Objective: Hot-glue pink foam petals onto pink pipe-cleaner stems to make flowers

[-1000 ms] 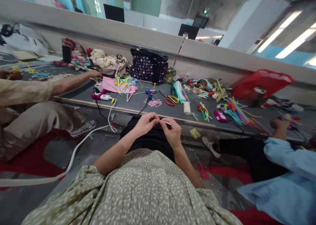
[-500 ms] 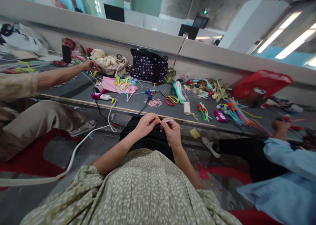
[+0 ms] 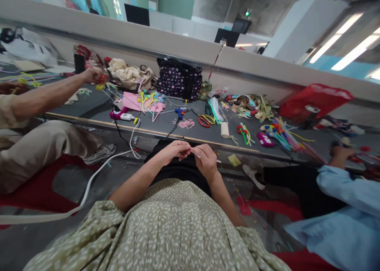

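Over my lap, just in front of the table edge, my two hands meet. My right hand (image 3: 207,159) is closed around a thin pale pink pipe cleaner (image 3: 196,154), whose other end sticks out past the knuckles. The fingertips of my left hand (image 3: 175,151) pinch its near tip, though the exact grip is too small to make out. On the table ahead lie a pile of short pink pieces (image 3: 185,123), a blue glue gun (image 3: 179,112) and orange-yellow-handled scissors (image 3: 206,121).
White-green pipe cleaners (image 3: 215,110) and a white cylinder (image 3: 225,130) lie to the right. A dotted bag (image 3: 179,80) stands at the back. A white cable (image 3: 97,172) loops down on the left. Co-workers sit either side; one's arm (image 3: 56,89) reaches over the table.
My right hand has turned, with the pipe cleaner now pointing toward my left fingertips. My left hand shifted slightly left and down. The left co-worker's hand moved left, holding something red.
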A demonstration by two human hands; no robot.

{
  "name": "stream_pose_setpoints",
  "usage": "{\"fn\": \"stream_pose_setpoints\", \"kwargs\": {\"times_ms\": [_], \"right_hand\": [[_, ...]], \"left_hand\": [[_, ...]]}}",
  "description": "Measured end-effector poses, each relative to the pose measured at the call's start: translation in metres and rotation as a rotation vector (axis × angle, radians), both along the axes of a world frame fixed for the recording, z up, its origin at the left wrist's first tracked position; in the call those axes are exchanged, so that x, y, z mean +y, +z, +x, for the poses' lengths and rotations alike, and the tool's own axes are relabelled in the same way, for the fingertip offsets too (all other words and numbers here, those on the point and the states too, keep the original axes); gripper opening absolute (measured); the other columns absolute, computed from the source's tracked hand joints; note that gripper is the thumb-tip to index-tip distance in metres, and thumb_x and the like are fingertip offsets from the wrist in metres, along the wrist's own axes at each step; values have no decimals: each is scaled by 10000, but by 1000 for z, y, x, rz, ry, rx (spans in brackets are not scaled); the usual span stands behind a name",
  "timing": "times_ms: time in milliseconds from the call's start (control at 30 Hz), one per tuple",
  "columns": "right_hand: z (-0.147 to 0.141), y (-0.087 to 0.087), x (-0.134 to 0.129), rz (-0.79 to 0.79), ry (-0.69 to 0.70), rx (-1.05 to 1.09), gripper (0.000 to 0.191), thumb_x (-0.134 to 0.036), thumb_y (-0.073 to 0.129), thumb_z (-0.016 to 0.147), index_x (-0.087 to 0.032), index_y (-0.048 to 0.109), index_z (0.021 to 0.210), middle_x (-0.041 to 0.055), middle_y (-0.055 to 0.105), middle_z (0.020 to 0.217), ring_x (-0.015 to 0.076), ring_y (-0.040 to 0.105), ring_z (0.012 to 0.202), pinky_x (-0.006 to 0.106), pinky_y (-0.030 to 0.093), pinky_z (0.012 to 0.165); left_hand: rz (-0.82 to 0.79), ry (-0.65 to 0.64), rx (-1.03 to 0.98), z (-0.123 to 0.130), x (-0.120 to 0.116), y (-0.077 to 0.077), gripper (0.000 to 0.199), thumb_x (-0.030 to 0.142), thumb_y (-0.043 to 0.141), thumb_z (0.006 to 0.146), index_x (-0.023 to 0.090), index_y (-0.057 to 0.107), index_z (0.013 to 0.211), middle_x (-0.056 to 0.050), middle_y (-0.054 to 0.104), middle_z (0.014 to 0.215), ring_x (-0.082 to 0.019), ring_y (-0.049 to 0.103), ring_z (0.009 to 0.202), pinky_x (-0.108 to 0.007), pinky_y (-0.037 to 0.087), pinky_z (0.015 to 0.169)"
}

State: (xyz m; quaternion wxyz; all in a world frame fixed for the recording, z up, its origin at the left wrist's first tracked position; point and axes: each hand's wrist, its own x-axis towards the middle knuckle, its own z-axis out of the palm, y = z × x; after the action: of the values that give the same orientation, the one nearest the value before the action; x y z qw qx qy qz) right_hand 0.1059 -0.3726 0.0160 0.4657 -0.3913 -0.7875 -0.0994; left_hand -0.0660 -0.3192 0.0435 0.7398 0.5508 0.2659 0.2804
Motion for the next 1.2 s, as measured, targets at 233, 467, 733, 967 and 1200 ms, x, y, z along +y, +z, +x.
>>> {"fn": "stream_pose_setpoints", "kwargs": {"times_ms": [233,467,733,967,1200], "right_hand": [[-4,1,-3,-59,35,101,177,-155,503,903,-228,645,979,77,654,864,195,586,813,345,509,732],[-10,2,-4,-193,43,283,119,-212,533,903,-230,650,900,58,671,853,190,617,799,343,509,739],[-14,14,-8,-568,120,637,142,-323,616,849,-205,639,774,9,633,758,130,563,606,263,486,602],[-8,15,-5,-862,349,783,233,-391,668,796,-178,607,722,-24,540,617,112,498,535,247,447,526],[-9,9,-7,-322,90,288,108,-249,531,901,-205,607,838,56,627,822,179,566,776,326,478,735]], "left_hand": [[103,23,30,0,1,3,190,303,622,711,137,563,640,0,544,612,-69,444,499,-191,315,454],[226,26,57,-3,2,3,208,331,617,727,141,569,658,5,529,607,-87,458,545,-199,318,486],[541,15,128,-8,1,3,281,396,556,826,150,541,691,18,492,629,-98,428,585,-220,329,553],[1079,-16,263,-15,1,12,274,350,457,914,163,530,727,-26,530,739,-145,470,717,-275,387,705],[693,-13,213,-14,7,-4,338,453,483,891,152,533,744,7,510,657,-114,460,618,-235,379,588]]}}
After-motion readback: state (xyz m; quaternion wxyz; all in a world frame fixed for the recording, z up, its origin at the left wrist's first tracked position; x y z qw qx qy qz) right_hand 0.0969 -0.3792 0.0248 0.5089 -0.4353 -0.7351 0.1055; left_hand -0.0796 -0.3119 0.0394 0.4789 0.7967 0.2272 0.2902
